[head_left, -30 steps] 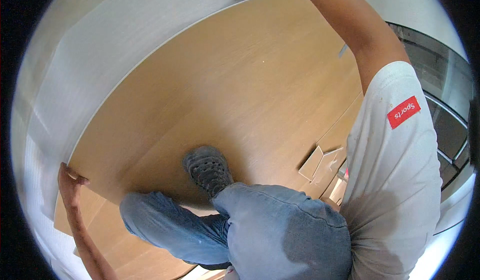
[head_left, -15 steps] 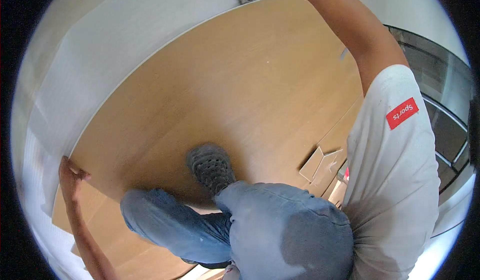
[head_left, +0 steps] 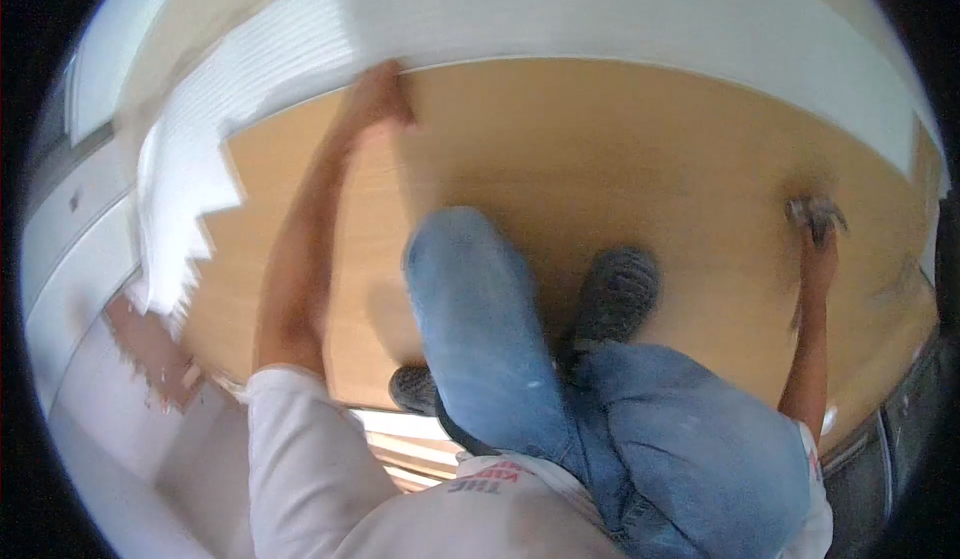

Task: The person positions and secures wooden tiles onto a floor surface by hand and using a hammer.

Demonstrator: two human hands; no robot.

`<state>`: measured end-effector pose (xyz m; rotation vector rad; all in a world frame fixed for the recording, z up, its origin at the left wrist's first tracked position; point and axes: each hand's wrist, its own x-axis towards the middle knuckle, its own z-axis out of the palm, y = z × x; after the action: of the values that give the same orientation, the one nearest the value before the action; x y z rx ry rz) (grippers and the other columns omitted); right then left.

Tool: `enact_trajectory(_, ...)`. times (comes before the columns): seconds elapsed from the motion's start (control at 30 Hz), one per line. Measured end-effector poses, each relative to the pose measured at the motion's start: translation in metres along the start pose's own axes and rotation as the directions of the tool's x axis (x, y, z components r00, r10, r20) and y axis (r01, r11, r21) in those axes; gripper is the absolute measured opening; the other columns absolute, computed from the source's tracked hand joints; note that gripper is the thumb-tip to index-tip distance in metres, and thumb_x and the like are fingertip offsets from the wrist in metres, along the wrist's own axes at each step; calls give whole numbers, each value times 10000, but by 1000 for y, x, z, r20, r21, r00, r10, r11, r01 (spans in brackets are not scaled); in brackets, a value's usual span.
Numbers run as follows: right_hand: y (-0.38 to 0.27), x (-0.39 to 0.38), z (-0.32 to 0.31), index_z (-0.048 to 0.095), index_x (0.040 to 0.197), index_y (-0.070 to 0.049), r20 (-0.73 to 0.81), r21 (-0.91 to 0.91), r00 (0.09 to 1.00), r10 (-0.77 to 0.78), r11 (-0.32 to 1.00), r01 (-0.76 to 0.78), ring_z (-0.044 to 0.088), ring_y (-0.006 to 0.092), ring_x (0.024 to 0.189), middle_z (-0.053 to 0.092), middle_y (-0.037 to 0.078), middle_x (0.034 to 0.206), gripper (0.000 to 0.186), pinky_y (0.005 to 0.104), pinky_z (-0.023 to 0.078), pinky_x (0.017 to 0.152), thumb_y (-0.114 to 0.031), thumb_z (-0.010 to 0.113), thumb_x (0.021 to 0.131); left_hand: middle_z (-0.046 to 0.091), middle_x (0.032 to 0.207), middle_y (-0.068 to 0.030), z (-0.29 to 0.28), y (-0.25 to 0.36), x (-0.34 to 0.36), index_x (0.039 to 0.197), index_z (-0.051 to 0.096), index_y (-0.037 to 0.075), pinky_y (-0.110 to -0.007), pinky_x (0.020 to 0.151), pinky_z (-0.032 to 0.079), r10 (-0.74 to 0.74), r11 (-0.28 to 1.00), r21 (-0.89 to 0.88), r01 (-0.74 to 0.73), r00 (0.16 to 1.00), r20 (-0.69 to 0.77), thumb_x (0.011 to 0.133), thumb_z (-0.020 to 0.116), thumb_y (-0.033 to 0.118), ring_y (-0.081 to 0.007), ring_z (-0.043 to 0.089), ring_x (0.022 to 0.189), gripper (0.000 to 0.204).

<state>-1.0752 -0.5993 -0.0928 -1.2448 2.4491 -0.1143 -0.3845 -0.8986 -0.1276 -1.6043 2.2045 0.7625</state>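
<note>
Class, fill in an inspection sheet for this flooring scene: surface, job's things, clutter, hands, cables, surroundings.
Surface: tan wood-look floor boards, laid beside white underlay.
Job's things: grey tool, blurred, kind unclear.
Clutter: reddish debris patch at lower left.
Hands: left hand pressed on the board edge by the underlay; right hand gripping the grey tool.
Cables: nothing seen.
Surroundings: pale wall panel at left; the person's jeans and grey shoe centre.

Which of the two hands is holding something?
The right hand, out on the wooden floor, grips a small greyish tool. The left hand only presses bare against the floor's far edge.
</note>
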Motion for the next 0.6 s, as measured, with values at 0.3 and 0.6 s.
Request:
enact_trajectory(0.3, 28, -150, 48, 418, 1469, 45, 223, -30, 926, 306, 951, -307, 558, 388, 1250, 552, 253, 1400, 679, 442, 465, 1007, -395, 623, 994, 614, 1248, -80, 2, -18, -43, 1144, 656, 31, -396, 995, 500, -396, 378, -917, -131, 872, -288, 774, 848, 169, -280, 537, 1247, 439)
enact_trajectory(0.6, 20, -166, 42, 492, 1396, 22, 263, -176, 933, 244, 963, -203, 631, 442, 1082, 628, 291, 1242, 593, 489, 510, 896, -442, 526, 1028, 504, 1283, -204, 53, -23, -49, 1131, 628, 3, -469, 967, 470, -197, 973, -229, 15, 564, -802, 901, 724, 281, -395, 473, 1194, 373)
